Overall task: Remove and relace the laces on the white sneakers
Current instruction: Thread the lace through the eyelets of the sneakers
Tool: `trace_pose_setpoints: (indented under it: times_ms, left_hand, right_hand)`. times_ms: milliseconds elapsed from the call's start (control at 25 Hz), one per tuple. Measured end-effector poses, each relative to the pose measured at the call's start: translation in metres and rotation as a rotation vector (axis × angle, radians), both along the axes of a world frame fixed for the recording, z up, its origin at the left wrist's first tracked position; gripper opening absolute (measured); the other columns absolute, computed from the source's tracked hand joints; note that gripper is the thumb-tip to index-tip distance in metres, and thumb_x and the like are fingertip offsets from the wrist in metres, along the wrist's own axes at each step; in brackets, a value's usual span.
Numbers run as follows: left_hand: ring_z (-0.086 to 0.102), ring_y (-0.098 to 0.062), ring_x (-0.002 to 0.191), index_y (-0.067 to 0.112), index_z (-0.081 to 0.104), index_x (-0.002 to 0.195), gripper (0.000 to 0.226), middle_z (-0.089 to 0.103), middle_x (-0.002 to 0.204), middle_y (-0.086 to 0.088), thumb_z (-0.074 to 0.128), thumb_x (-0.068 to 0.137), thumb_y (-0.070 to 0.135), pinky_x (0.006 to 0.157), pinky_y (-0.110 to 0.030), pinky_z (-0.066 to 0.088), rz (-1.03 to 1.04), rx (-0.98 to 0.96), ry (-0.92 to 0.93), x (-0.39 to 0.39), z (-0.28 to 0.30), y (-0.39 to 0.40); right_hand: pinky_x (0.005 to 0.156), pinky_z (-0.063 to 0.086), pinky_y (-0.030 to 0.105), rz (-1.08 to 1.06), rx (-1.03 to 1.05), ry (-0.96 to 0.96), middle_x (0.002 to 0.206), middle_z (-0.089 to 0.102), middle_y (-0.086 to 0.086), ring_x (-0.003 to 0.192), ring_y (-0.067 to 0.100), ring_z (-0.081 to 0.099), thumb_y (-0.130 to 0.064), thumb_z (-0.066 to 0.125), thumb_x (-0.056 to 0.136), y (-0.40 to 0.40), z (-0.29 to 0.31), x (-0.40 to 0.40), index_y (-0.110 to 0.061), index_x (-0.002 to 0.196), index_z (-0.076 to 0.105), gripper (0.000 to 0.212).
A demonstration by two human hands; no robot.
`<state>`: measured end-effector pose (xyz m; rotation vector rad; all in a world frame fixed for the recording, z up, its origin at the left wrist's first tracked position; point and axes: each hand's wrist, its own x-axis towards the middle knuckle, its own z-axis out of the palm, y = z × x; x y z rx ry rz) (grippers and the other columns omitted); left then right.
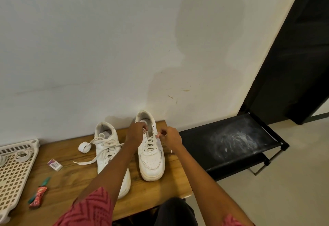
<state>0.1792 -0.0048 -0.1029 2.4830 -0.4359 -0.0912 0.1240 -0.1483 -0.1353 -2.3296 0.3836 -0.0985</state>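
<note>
Two white sneakers stand on a wooden bench (67, 177), toes toward me. The right sneaker (151, 161) carries crossed lacing over its tongue. My left hand (136, 133) pinches the lace at that shoe's top eyelets on the left side. My right hand (171, 136) pinches the other lace end (157, 135) at the top right. The left sneaker (108, 147) is laced, with loose lace ends (85, 162) trailing onto the bench; my left forearm crosses over its toe.
A white tape roll (84, 147) lies beside the left sneaker. A beige perforated tray (16, 170), a small box (54, 164) and a red-green wrapper (38, 192) sit at the left. A black fabric rack (229, 144) stands to the right. The wall is right behind.
</note>
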Motion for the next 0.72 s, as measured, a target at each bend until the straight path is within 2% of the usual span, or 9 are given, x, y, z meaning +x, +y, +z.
trace_pose_setpoints:
  times_ms: [80,200,320,400,440,560,640,720]
  left_hand:
    - [0.046,-0.012,0.063,0.01,0.065,0.082,0.024,0.054,0.079,-0.002,0.045,0.088,-0.002,0.05,-0.014,0.029,-0.012,-0.019,-0.011,0.0,-0.004,0.004]
    - [0.043,-0.008,0.059,0.011,0.066,0.087,0.028,0.05,0.07,0.002,0.043,0.09,-0.004,0.049,-0.012,0.027,-0.025,-0.017,-0.041,0.001,-0.009,0.011]
    - [0.04,-0.001,0.056,0.009,0.067,0.091,0.029,0.053,0.073,0.001,0.042,0.091,-0.005,0.047,-0.01,0.028,-0.033,-0.025,-0.069,0.004,-0.015,0.012]
    - [0.04,-0.002,0.058,0.009,0.067,0.093,0.028,0.054,0.077,0.0,0.043,0.091,-0.006,0.048,-0.009,0.034,-0.058,-0.045,-0.066,0.003,-0.018,0.011]
    - [0.042,-0.004,0.061,0.009,0.066,0.094,0.027,0.055,0.079,-0.001,0.043,0.091,-0.006,0.051,-0.008,0.036,-0.065,-0.067,-0.045,0.003,-0.02,0.011]
    - [0.05,-0.016,0.071,0.01,0.065,0.094,0.024,0.059,0.084,-0.01,0.047,0.092,-0.005,0.057,-0.008,0.038,-0.07,-0.226,0.106,0.006,-0.026,0.012]
    - [0.055,-0.027,0.077,0.016,0.063,0.087,0.029,0.061,0.084,-0.014,0.048,0.089,-0.009,0.064,-0.022,0.048,-0.027,-0.42,0.215,0.007,-0.028,0.02]
    - [0.061,-0.037,0.083,0.019,0.061,0.093,0.034,0.063,0.087,-0.014,0.049,0.087,-0.012,0.073,-0.039,0.054,-0.039,-0.475,0.182,0.009,-0.033,0.029]
  right_hand:
    - [0.065,0.045,0.024,0.008,0.081,0.033,0.078,0.054,-0.003,0.072,0.013,0.051,-0.024,0.066,0.087,-0.001,0.0,-0.003,-0.015,0.086,0.054,0.015]
    - [0.071,0.045,0.022,-0.041,0.251,0.155,0.1,0.053,0.001,0.091,0.015,0.052,-0.015,0.065,0.085,-0.014,0.012,-0.008,-0.016,0.101,0.048,0.024]
    - [0.082,0.048,0.026,0.036,0.123,0.242,0.11,0.059,0.012,0.098,0.021,0.055,-0.001,0.058,0.087,-0.033,0.034,-0.011,-0.004,0.107,0.058,0.02]
    - [0.094,0.049,0.034,0.071,0.019,0.105,0.108,0.065,0.016,0.1,0.026,0.061,0.006,0.059,0.084,-0.031,0.055,-0.002,0.002,0.102,0.065,0.019]
    - [0.095,0.05,0.038,0.091,0.031,0.004,0.105,0.067,0.016,0.099,0.027,0.063,0.008,0.06,0.082,-0.025,0.065,0.005,0.002,0.099,0.066,0.019]
    - [0.089,0.055,0.034,0.18,0.318,-0.185,0.102,0.066,0.01,0.094,0.022,0.066,0.017,0.057,0.08,0.012,0.084,0.022,-0.002,0.101,0.064,0.029]
    - [0.082,0.055,0.028,0.194,0.531,-0.147,0.105,0.065,0.014,0.09,0.017,0.066,0.023,0.049,0.08,0.039,0.076,0.024,0.0,0.102,0.061,0.034]
    - [0.074,0.055,0.022,0.136,0.629,-0.091,0.108,0.065,0.019,0.088,0.015,0.065,0.023,0.048,0.081,0.054,0.061,0.018,0.005,0.104,0.061,0.032]
